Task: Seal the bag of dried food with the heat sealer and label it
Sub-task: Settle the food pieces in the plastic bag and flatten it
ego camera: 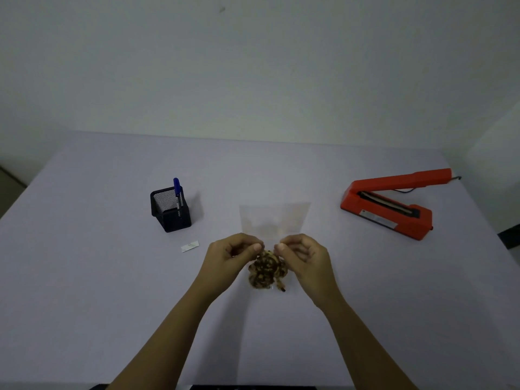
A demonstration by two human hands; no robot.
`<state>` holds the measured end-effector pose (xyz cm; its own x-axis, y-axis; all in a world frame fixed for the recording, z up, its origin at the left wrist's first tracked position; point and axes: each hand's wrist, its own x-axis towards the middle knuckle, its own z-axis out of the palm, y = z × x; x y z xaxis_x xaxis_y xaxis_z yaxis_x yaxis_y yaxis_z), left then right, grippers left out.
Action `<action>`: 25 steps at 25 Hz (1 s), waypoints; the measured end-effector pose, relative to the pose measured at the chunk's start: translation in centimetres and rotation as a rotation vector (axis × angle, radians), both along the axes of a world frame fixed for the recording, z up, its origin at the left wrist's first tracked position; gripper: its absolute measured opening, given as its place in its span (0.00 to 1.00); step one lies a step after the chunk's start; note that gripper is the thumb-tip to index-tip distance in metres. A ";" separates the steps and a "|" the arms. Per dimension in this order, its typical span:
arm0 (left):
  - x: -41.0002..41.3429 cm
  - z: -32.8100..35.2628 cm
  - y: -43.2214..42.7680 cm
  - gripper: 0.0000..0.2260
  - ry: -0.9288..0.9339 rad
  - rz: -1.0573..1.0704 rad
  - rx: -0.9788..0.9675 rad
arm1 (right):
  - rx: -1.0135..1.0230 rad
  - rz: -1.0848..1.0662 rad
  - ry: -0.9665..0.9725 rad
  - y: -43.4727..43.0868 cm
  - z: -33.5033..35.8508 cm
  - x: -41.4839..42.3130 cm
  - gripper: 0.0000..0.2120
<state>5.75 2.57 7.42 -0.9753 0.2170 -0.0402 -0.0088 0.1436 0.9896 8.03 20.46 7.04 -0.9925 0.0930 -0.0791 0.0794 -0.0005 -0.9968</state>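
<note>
A clear plastic bag of brown dried food lies mid-table, both hands, left and right, pinching it, on a pale lilac tabletop before a bare white wall, with an open red heat sealer to the bag's right, and a black mesh pen holder and small white label to its left.

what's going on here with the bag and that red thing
A person's left hand and right hand pinch a clear plastic bag of brown dried food at mid-table. The red heat sealer sits open and unused on the right. A blue marker stands in a black mesh holder, a small white label beside it.
</note>
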 end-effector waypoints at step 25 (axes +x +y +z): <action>-0.4 -6.7 -0.6 0.07 -0.237 -0.078 -0.123 | -0.006 0.082 -0.276 0.1 -6.3 0.0 0.09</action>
<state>5.33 1.95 0.75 -0.9160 0.2708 -0.2961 -0.2223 0.2718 0.9363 8.08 20.59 0.74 -0.9377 0.0117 -0.3472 0.3473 0.0110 -0.9377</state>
